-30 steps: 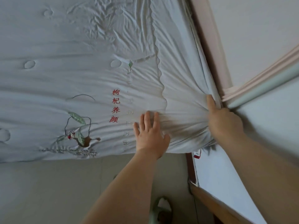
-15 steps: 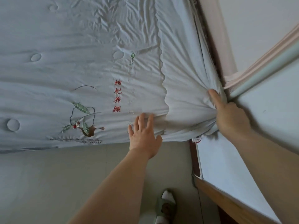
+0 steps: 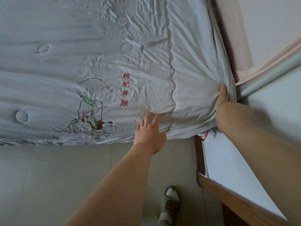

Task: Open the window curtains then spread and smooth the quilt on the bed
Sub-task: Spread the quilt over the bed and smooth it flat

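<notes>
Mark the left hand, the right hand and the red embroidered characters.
left hand [image 3: 149, 133], head view, back of hand
right hand [image 3: 223, 101], head view, knuckles at quilt corner
red embroidered characters [image 3: 125, 89], head view, middle of column

A pale tiled floor [image 3: 48, 185] fills the lower left. On it, just left of the wooden rail [image 3: 236, 204], stands a foot in a white sock and green slipper [image 3: 170, 204]. Above the rail runs a pinkish moulding [image 3: 267, 62], perhaps a frame edge, against the wall [image 3: 268, 22].

Left hand [image 3: 149, 130] flat on quilt [image 3: 81, 62]; right hand [image 3: 225, 108] grips its corner.
</notes>
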{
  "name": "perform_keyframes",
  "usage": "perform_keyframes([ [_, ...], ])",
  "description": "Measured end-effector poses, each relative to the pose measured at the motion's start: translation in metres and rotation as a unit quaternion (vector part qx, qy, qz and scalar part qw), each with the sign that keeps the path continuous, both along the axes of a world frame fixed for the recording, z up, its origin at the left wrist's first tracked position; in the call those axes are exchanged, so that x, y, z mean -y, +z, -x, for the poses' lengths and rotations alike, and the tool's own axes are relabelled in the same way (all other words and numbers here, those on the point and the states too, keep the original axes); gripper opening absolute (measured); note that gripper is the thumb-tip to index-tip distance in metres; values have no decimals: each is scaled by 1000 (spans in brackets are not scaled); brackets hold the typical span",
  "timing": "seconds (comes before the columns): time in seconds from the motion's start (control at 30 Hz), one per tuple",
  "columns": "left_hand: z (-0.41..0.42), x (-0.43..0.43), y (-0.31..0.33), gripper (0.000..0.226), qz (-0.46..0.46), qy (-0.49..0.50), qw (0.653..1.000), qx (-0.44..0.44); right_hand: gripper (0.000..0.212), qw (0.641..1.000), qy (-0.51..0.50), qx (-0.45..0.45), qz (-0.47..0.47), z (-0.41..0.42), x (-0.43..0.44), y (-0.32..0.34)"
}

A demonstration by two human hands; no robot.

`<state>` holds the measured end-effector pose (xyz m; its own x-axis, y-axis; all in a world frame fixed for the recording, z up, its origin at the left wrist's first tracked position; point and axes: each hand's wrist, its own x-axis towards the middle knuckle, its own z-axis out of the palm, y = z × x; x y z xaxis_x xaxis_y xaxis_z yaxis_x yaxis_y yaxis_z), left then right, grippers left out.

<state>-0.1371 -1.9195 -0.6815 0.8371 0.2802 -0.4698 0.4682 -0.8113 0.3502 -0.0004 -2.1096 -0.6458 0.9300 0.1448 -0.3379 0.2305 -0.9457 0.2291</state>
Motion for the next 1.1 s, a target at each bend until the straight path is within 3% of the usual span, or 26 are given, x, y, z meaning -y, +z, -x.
perform_keyframes([
  [0.13, 6, -24, 7, 59, 15, 1, 1000, 12, 78, 999, -12, -16, -34, 12, -40, 17],
  [0.3, 25, -80, 19, 55, 16, 17, 1000, 16, 75, 997, 73, -27, -18, 45, -108, 25],
  [0.6, 134, -260, 42, 48, -4, 114, 993, 4, 66, 980, 186, -64, -38, 126, -285, 20],
  [0.87, 264, -448, 64, 43, -40, 211, 977, 0, 46, 961, 250, -91, -76, 215, -477, 35],
  [1.1, 337, -558, 72, 40, -46, 268, 962, -9, 29, 945, 292, -73, -129, 278, -601, 44],
])
